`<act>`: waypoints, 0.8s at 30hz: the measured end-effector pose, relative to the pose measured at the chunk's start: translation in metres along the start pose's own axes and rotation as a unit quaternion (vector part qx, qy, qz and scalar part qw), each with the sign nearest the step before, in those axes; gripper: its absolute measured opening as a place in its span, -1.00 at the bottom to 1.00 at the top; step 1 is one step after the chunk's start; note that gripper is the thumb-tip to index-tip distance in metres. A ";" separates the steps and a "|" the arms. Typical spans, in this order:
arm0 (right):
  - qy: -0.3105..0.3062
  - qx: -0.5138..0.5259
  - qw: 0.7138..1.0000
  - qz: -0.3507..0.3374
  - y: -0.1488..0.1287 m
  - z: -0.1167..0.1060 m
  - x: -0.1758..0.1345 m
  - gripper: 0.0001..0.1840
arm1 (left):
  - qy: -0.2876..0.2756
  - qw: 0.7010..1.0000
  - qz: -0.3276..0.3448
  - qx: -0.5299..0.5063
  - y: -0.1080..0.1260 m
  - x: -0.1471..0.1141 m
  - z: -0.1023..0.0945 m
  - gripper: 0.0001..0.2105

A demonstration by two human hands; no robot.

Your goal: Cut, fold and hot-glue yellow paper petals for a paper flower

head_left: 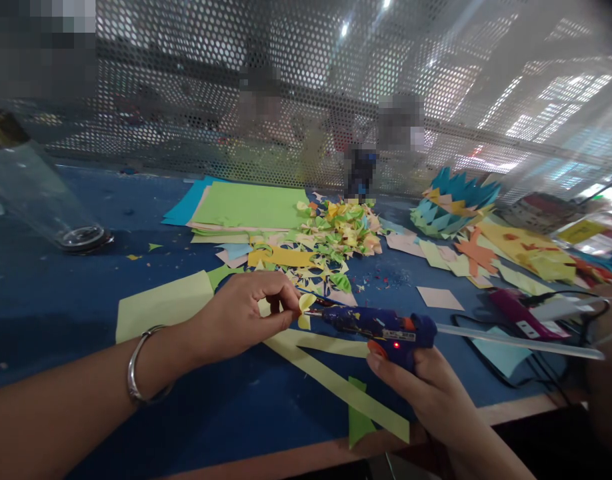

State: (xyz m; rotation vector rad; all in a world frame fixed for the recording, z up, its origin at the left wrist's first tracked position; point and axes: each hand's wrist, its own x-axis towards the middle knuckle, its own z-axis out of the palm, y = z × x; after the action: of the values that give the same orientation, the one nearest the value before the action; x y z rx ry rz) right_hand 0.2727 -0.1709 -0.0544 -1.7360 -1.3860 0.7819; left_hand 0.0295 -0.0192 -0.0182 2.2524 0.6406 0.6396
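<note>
My right hand (426,387) is wrapped round a blue glue gun (381,328), with a thumb by its orange trigger and a small red light lit. A long clear glue stick (521,341) juts from the back of the gun. Between thumb and forefinger, my left hand (256,303) pinches a small yellow paper flower (306,308). The gun's nozzle points left and meets the flower, or comes very near it. Pale yellow paper strips (341,383) lie crossed below the hands. A pale yellow sheet (161,303) rests under my left wrist.
Behind my hands are a stack of green paper (256,207) and a heap of small paper flowers (346,227). A clear bottle (41,193) stands left. Rightward lie a blue-and-yellow paper crown (453,203), a purple power strip (526,313) and cables. A perforated metal screen (196,113) backs the table.
</note>
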 end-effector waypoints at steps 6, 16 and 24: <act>0.035 -0.028 0.999 0.008 0.003 0.000 -0.001 -0.69 | -0.005 1.000 0.012 0.002 -0.001 0.000 0.000 -0.91; -0.035 0.048 0.997 0.039 -0.003 -0.004 0.002 -0.58 | 0.011 1.000 0.003 -0.018 0.004 -0.002 0.000 -0.90; 0.015 0.105 0.991 0.077 -0.007 -0.026 0.008 -0.50 | 0.193 0.980 -0.019 -0.042 -0.002 -0.003 -0.005 -0.96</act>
State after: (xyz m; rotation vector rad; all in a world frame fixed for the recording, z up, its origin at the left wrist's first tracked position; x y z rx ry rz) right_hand 0.2930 -0.1673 -0.0347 -1.6946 -1.1164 0.9471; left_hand 0.0242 -0.0177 -0.0172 2.0475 0.8254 1.0789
